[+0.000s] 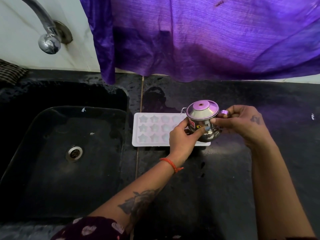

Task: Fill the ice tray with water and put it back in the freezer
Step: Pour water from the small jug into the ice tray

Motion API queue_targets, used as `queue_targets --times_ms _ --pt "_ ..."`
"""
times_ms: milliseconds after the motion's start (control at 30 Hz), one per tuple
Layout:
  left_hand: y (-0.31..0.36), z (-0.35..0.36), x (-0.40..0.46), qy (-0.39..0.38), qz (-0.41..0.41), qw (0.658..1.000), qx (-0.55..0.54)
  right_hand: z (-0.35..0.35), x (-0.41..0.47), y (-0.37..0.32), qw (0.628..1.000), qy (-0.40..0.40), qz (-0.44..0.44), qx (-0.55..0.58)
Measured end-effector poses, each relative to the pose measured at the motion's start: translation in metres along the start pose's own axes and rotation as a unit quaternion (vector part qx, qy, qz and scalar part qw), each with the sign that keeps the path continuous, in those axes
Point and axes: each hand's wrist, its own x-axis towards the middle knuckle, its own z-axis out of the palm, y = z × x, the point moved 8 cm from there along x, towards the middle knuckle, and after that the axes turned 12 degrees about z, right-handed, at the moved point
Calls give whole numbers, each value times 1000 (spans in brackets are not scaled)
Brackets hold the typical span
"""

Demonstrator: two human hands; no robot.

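Observation:
A white ice tray (152,129) with star-shaped cells lies flat on the black counter just right of the sink. Above its right end I hold a small lidded steel kettle (201,116) with both hands. My left hand (183,137) cups the pot's lower front, thumb across its belly. My right hand (242,123) grips the handle side, fingers curled round the handle. The kettle and my left hand hide the tray's right cells. Whether the cells hold water cannot be told.
A black sink (69,135) with a steel drain (74,153) fills the left. A chrome tap (46,33) juts from the white wall above it. A purple cloth (207,35) hangs over the counter's back edge. The black counter (259,104) looks wet behind the tray.

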Motion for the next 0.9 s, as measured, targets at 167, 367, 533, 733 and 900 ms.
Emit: queue_targets --times_ms 167,367,533,733,900 --pt "-2 -1 0 4 1 1000 0 0 3 2 1000 8 9 5" --pt "-3 -1 0 1 -2 1000 0 -1 3 3 1000 11 10 0" --pt "-1 -1 -1 -2 -4 1000 0 -1 2 1 1000 13 9 -4" --pt "0 -2 -1 -3 -4 1000 0 0 2 0 1000 15 9 -9" --pt "1 -4 -1 3 0 1000 0 1 3 1 1000 15 10 -7"
